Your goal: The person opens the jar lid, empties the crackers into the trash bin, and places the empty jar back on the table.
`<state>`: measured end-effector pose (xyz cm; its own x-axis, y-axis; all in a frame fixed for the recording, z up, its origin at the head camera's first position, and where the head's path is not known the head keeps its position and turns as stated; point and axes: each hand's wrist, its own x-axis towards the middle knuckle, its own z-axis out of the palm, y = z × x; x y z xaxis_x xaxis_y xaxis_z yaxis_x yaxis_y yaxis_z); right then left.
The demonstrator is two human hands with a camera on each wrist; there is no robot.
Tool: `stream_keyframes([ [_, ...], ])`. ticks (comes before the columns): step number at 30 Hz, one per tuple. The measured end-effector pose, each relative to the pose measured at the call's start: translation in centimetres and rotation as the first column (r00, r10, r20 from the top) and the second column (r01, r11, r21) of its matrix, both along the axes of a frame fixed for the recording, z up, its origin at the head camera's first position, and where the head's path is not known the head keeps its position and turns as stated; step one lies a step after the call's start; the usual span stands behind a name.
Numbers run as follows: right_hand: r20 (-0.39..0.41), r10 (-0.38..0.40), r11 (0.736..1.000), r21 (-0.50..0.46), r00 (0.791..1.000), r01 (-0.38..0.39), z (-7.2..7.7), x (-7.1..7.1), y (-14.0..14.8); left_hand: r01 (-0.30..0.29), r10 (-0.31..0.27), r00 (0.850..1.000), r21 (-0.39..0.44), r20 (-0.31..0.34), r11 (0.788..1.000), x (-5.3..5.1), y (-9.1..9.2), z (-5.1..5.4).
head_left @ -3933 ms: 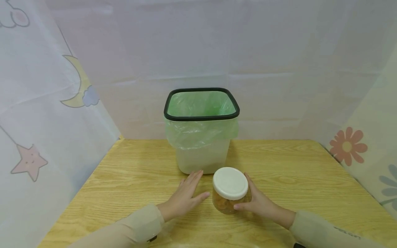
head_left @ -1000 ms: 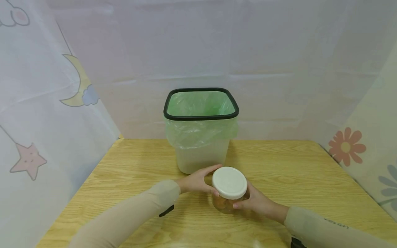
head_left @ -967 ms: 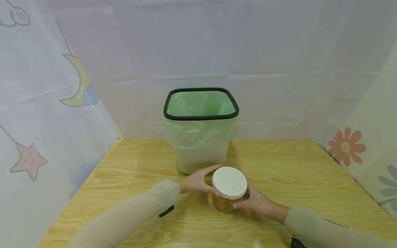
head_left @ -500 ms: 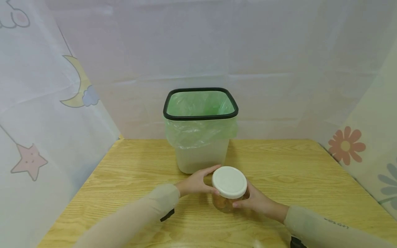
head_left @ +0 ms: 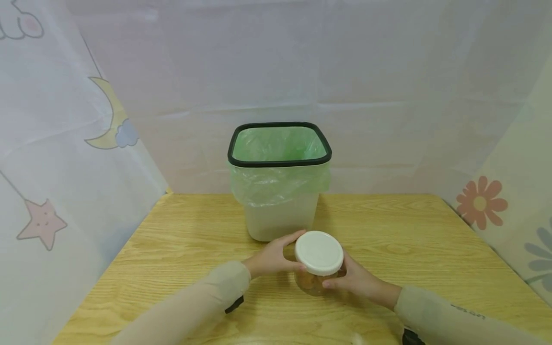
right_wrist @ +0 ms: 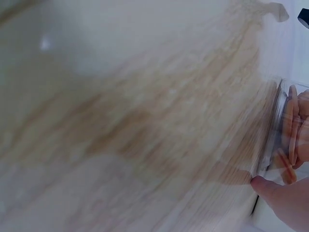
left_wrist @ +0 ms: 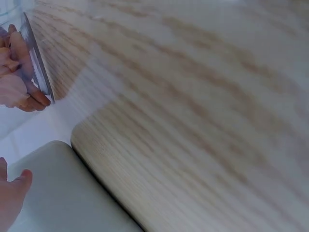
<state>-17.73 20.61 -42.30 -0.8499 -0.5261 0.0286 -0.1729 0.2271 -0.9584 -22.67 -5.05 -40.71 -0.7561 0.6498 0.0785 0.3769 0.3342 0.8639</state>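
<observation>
A clear jar (head_left: 309,282) with a white lid (head_left: 319,252) stands upright on the table in front of the bin. Orange-brown pieces show through its wall in the head view; the right wrist view has the jar (right_wrist: 289,130) at its right edge. My left hand (head_left: 272,258) spans the lid's left side, thumb at the front rim and fingers behind. With thumb in front, my right hand (head_left: 357,280) grips the jar's body from the right; its other fingers are mostly hidden behind the jar. In the left wrist view my left hand (left_wrist: 10,195) shows only in part.
Right behind the jar stands a white bin (head_left: 280,223) with a green liner (head_left: 280,184) and a black rim (head_left: 279,164). The wooden table (head_left: 388,230) backs onto a pale printed curtain (head_left: 366,143), and curtains hang at both sides.
Since the oldest frame, my left hand has moved right from beside the jar onto its lid. Over the last second it has barely shifted; the right hand and jar stay in place.
</observation>
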Motion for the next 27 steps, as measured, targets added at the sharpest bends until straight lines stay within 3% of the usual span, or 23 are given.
stream_keyframes([
  [15, -0.012, -0.023, 1.0, -0.002, 1.0, 0.023, -0.3, 0.0, -0.1, -0.044, 0.044, 0.999, 0.001, -0.026, 0.999, 0.9, 0.2, 0.0],
  [27, -0.008, -0.006, 1.0, -0.003, 1.0, 0.006, 0.0, 0.1, -0.1, -0.061, 0.063, 0.994, 0.03, -0.093, 0.998, 1.3, 0.4, -0.3],
])
